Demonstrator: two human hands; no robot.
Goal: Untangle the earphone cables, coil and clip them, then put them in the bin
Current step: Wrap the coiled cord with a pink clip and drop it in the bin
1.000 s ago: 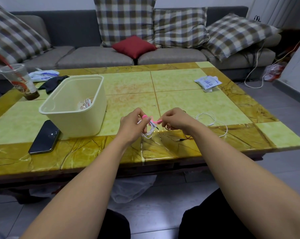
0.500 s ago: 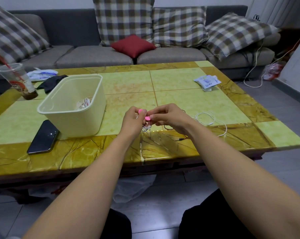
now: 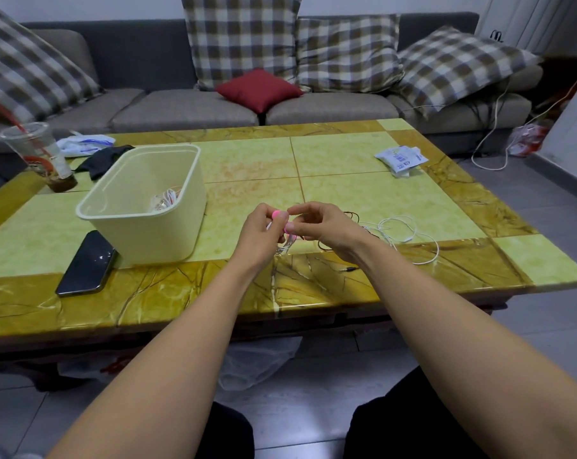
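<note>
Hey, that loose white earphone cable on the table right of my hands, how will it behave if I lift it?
Probably floppy: the white earphone cable lies in slack loops on the table, so it should dangle. Likely very light, being so thin. It seems to cross a dark cable, so lifting may drag that along.

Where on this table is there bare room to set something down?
Bare: the tiles between the bin and the white packet, and the near right corner past the loose white cable. Crowded: the left end with phone, cup and bin, and around the left hand and right hand gripping the pink clip.
</note>
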